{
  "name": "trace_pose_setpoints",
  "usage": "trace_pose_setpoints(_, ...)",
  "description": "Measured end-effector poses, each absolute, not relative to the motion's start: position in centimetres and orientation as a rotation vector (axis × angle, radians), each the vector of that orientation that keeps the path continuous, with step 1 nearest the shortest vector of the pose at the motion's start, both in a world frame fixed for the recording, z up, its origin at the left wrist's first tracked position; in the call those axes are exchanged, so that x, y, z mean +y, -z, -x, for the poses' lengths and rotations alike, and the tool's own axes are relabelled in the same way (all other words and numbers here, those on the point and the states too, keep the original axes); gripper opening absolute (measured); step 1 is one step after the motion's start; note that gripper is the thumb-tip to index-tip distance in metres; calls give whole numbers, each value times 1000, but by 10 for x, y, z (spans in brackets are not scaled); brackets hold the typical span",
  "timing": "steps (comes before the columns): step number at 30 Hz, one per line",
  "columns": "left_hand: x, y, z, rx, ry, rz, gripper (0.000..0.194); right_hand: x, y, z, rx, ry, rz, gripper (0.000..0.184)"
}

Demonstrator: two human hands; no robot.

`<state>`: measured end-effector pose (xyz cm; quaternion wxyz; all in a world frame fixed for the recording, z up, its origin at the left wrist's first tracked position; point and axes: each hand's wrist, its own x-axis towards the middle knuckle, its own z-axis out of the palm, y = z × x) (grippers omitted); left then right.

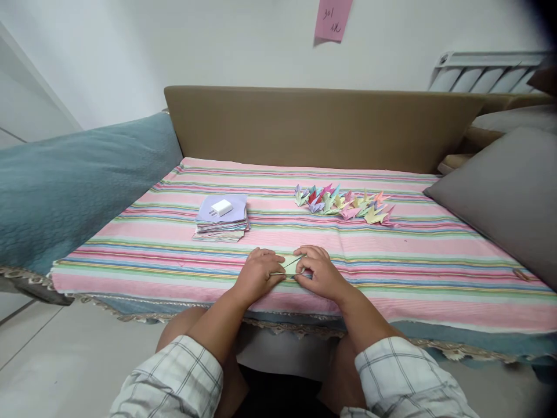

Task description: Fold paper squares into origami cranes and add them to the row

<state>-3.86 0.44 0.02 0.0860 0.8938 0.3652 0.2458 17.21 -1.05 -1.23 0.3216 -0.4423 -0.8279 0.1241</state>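
Between my two hands, close to the front edge of the striped cloth, is a pale green sheet of folding paper (290,265) with creases across it. My left hand (260,273) grips its left side, fingers curled over the edge. On the right side, my right hand (319,270) pinches the paper between thumb and fingers. The paper's outer ends are hidden under my fingers. Farther back to the left stands a stack of square paper (221,229) with a lilac sheet on top. A white charger plug (221,207) lies on that stack.
Several folded paper cranes (343,203) in mixed colours sit in rows at the back right. The striped cloth (143,249) covers the sofa seat. A grey cushion (505,191) leans at the right, a blue covered armrest (87,180) bounds the left, and a brown backrest (313,128) stands behind.
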Motion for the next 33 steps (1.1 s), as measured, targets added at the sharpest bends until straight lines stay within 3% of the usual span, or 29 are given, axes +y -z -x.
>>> trace_pose_setpoints(7,9,2,44,905,-736,-2612,12,-1,18,-174,-2144,-525,1097,22)
trace_pose_setpoints(10,7,3,47,869,-715,-2573,22,2,19,-175,-2144,-536,1108,26)
trace_pose_setpoints(12,7,3,48,894,-737,-2560,17,2,18,-175,-2149,-532,1095,28)
trace_pose_setpoints(15,10,2,49,1002,-778,-2601,7,-1,15,-174,-2173,-523,1089,26)
trace_pose_setpoints(20,8,-3,49,1174,-721,-2712,9,-6,15,-172,-2201,-488,1139,16)
trace_pose_setpoints(33,3,-14,51,1203,-483,-2623,24,0,20,-172,-2223,-529,1123,20)
